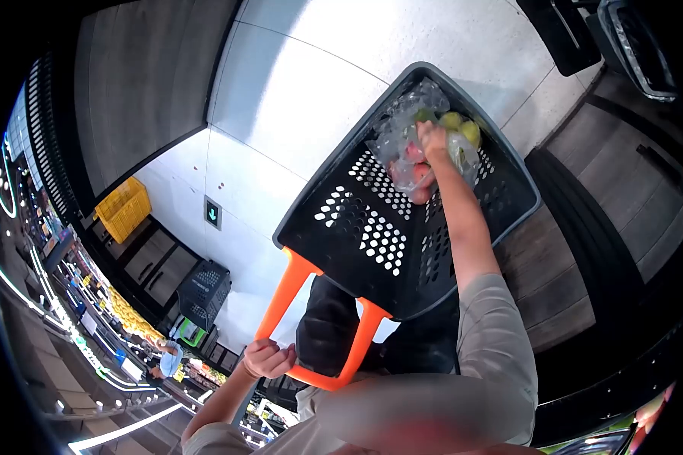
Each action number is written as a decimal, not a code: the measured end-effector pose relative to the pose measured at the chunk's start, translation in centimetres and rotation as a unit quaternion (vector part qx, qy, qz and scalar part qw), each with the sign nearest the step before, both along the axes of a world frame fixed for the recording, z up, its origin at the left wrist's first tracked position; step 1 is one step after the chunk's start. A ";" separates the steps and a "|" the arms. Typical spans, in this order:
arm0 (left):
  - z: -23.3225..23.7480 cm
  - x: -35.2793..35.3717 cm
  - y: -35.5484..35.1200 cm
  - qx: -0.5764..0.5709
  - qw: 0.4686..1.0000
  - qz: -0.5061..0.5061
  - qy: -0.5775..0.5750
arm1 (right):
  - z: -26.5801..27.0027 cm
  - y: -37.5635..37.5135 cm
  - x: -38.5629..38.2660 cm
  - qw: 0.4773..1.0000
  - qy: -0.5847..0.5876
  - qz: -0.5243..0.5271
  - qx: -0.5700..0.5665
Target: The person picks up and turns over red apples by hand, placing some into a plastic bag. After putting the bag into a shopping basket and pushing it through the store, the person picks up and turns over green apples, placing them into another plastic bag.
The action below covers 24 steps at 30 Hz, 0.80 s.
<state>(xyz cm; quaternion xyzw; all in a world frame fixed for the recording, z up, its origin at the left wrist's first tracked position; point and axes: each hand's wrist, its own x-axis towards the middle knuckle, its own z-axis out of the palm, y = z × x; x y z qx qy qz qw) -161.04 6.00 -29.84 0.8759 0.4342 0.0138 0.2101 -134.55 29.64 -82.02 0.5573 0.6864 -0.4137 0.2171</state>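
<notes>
A dark grey shopping basket with punched holes tilts below me, its orange handle reaching back toward my body. My left hand is wrapped round the handle's near left corner. Inside the basket, my right hand is closed on a clear plastic bag. Reddish round fruits show through the plastic below my fingers. Yellow-green fruits lie beside the hand, toward the basket's far right corner. My fingers partly cover the bag, so its top cannot be made out.
Dark wood-panelled units stand at the left and right. A yellow crate and another dark basket are to the left. Pale floor tiles carry a green arrow sign. A person in light blue is farther off.
</notes>
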 end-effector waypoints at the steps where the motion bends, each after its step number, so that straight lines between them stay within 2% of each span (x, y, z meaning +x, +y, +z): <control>1: 0.0 0.1 -0.1 -0.004 1.000 0.005 -0.001 | -0.3 -0.4 0.1 0.999 0.024 0.004 0.038; 2: 0.0 0.2 -0.3 -0.007 1.000 0.010 -0.001 | -0.3 -1.2 0.5 0.999 0.023 0.007 0.038; 4: -0.3 0.3 -0.3 -0.005 1.000 0.012 -0.006 | 1.8 -2.3 1.2 0.969 0.098 0.105 0.201; 5: -0.3 0.4 -0.3 -0.007 1.000 0.012 -0.011 | 2.7 -2.3 1.3 0.969 0.096 0.108 0.199; 7: -0.6 0.6 -0.2 -0.006 1.000 0.013 -0.019 | 5.0 -1.8 1.2 0.984 0.075 0.109 0.118; 10: -1.5 0.8 -0.5 0.013 0.999 0.023 -0.045 | 7.9 -2.8 2.8 0.970 0.102 0.129 0.178; 14: -1.9 1.6 -0.4 0.035 0.997 0.046 -0.053 | 11.2 -2.7 4.5 0.966 0.119 0.153 0.173; 19: -2.3 2.7 0.0 0.057 0.994 0.073 -0.061 | 13.4 -2.3 3.6 0.952 0.065 0.265 0.136; 24: -2.6 3.7 -0.1 0.068 0.988 0.115 -0.082 | 17.9 0.2 1.8 0.935 0.087 0.285 0.191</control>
